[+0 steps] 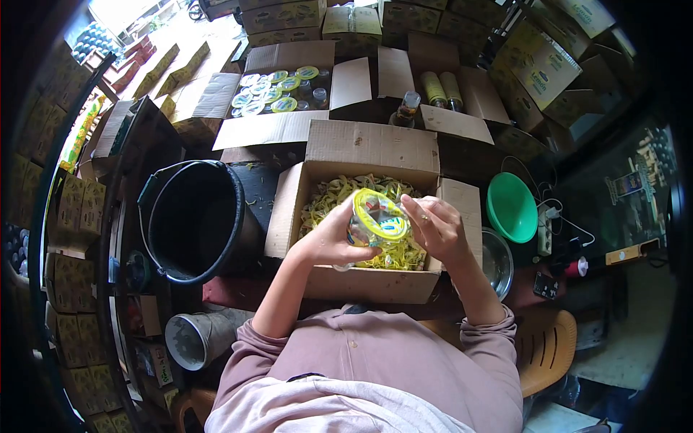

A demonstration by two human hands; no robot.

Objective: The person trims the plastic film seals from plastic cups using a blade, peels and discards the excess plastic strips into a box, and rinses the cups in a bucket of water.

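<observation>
My left hand [330, 235] is wrapped round a clear plastic cup [380, 216] with a yellow printed rim, tilted so that its top faces me. A torn-looking opening shows in the printed film inside the rim. At the cup's right edge is my right hand [439, 229], thumb and fingers pinched together close to the rim. What they pinch, if anything, is too small to make out. Beneath both hands stands an open cardboard box [372, 144], filled with yellow-green printed film strips [328, 198].
A black bucket [234, 238] stands left of the box; a green bowl [511, 208] and a metal bowl [498, 267] are on the right. Behind are a carton of lidded cups [281, 90], a bottle [408, 108] and a carton [462, 126] holding two bottles. A grey bucket [191, 339] sits lower left.
</observation>
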